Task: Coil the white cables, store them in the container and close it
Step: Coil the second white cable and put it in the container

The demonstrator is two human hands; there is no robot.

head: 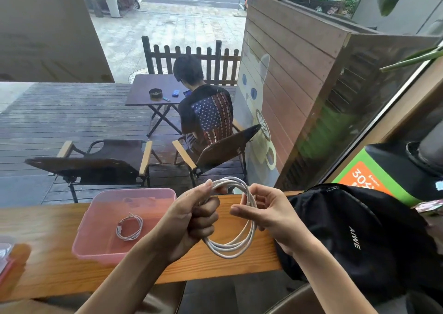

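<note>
A thick white cable (236, 244) hangs in several loops above the wooden counter. My left hand (191, 220) is fisted around the left side of the coil. My right hand (268, 213) pinches the loops on the right side with fingers and thumb. A pink translucent container (96, 249) stands open on the counter to the left of my hands. Inside it lies a smaller coiled white cable (129, 226). A piece of clear and red plastic at the far left edge, lid-like (6, 253), is only partly in view.
A black backpack (359, 237) rests on the counter's right end, close to my right wrist. The wooden counter (48, 265) faces a window. Outside, a person sits at a folding table with chairs on a deck.
</note>
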